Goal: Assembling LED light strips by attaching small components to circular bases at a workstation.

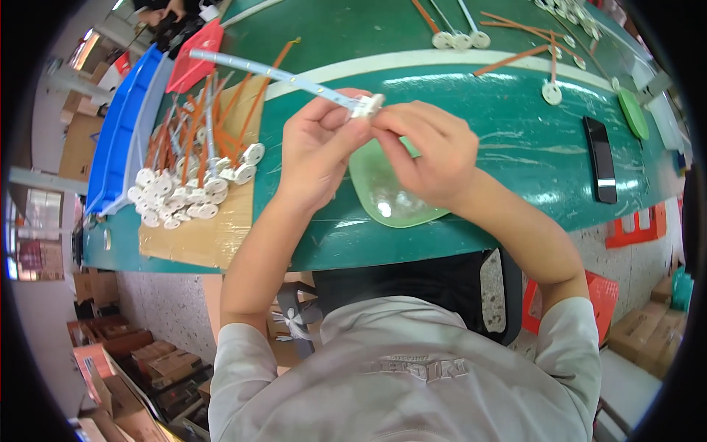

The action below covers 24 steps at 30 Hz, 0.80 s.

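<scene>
My left hand [317, 151] grips a long pale-blue tube [258, 71] that slants up to the left over the green table [501, 140]. At the tube's near end sits a small white cap [368, 104]. My right hand [431, 151] pinches that cap with its fingertips. Both hands meet above a light-green shallow dish [390, 202] holding small clear bits.
A pile of orange and grey tubes with white round caps [195, 173] lies on cardboard [199, 236] to the left. Blue bins [121, 129] and a red tray [195, 62] stand beyond. A black phone [602, 158], a green lid [633, 112] and loose capped tubes [549, 74] lie to the right.
</scene>
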Available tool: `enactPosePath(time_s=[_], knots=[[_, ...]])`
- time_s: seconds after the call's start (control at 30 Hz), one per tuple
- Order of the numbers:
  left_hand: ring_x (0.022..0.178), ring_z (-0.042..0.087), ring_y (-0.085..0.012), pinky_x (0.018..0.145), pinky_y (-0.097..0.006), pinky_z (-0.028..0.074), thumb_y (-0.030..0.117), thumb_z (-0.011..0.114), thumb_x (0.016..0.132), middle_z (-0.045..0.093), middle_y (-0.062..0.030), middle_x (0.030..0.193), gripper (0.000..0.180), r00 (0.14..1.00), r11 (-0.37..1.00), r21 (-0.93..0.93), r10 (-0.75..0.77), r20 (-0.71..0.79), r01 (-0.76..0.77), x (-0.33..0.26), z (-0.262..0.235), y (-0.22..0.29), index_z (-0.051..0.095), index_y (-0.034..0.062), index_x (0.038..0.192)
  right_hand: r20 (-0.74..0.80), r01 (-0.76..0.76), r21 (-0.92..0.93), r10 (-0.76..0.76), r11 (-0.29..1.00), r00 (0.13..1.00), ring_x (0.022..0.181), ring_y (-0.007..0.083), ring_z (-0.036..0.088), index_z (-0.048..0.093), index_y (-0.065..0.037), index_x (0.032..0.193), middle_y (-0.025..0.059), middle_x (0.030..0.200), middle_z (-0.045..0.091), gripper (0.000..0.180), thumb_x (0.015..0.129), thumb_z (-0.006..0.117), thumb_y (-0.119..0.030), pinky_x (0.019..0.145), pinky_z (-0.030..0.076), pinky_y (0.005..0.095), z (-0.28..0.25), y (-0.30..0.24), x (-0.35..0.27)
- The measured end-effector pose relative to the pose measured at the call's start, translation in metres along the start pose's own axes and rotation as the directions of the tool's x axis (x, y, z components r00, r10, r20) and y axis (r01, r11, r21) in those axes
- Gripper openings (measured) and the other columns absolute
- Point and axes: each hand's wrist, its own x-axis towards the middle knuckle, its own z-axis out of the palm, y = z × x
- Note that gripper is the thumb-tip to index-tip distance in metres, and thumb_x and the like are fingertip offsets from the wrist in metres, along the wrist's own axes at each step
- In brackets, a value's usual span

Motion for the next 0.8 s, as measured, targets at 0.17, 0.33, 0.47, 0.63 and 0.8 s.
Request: enactPosePath(time_s=[0.17, 0.33, 0.47, 0.63, 0.8], knots=[[0.089, 0.065, -0.0131, 0.073, -0.026, 0.05, 0.015, 0.066, 0.095, 0.069, -0.0098, 0.1, 0.032, 0.99, 0.622, 0.783, 0.117, -0.082, -0.008, -0.013, -0.036, 0.06, 0.059, -0.0028, 0.12, 0.045, -0.106, 0.043, 0.104, 0.993, 0.994, 0.071, 0.0202, 0.068, 0.069, -0.001, 0.089, 0.0101, 0.088, 0.072, 0.014, 0.077, 0.074, 0.004, 0.062, 0.053, 0.0279, -0.02, 0.015, 0.007], [0.081, 0.061, -0.0422, 0.071, -0.049, 0.049, 0.02, 0.064, 0.088, 0.063, -0.0225, 0.084, 0.026, 0.964, -0.329, 0.94, 0.265, 0.002, 0.089, -0.049, -0.104, 0.084, 0.063, -0.0041, 0.097, 0.096, -0.094, -0.036, 0.097, 0.995, 0.991, 0.069, 0.0203, 0.066, 0.069, -0.002, 0.086, 0.0093, 0.084, 0.071, 0.008, 0.079, 0.073, 0.001, 0.059, 0.052, 0.0285, -0.031, 0.026, 0.026], [0.086, 0.062, -0.0433, 0.074, -0.05, 0.048, 0.021, 0.064, 0.087, 0.065, -0.0257, 0.091, 0.031, 0.972, -0.531, 0.826, 0.22, -0.083, 0.191, -0.063, -0.098, 0.076, 0.064, -0.0041, 0.105, 0.425, -0.297, -0.214, 0.363, 0.93, 0.829, 0.075, 0.0286, 0.067, 0.07, -0.003, 0.088, 0.0099, 0.086, 0.071, 0.007, 0.081, 0.07, -0.004, 0.067, 0.053, 0.035, -0.031, 0.065, 0.027], [0.103, 0.058, -0.0372, 0.088, -0.049, 0.045, 0.024, 0.065, 0.085, 0.065, -0.0176, 0.097, 0.027, 0.874, -0.651, 0.743, 0.442, 0.203, 0.157, -0.048, -0.076, 0.059, 0.066, 0.0005, 0.098, 0.453, -0.141, -0.662, 0.542, 0.736, 0.708, 0.11, 0.0338, 0.059, 0.07, -0.011, 0.106, 0.0122, 0.114, 0.067, 0.028, 0.08, 0.066, -0.001, 0.089, 0.052, 0.0388, -0.045, 0.153, 0.027], [0.111, 0.057, -0.0341, 0.099, -0.049, 0.039, 0.03, 0.068, 0.085, 0.069, -0.0098, 0.107, 0.043, 0.987, -0.566, 0.82, 0.16, 0.008, 0.085, -0.05, -0.091, 0.069, 0.064, 0.0059, 0.12, 0.626, 0.155, -0.761, 0.651, 0.63, 0.429, 0.124, 0.0313, 0.05, 0.065, -0.027, 0.124, 0.0101, 0.132, 0.055, 0.044, 0.085, 0.064, -0.008, 0.1, 0.046, 0.0543, -0.033, 0.184, 0.039]])
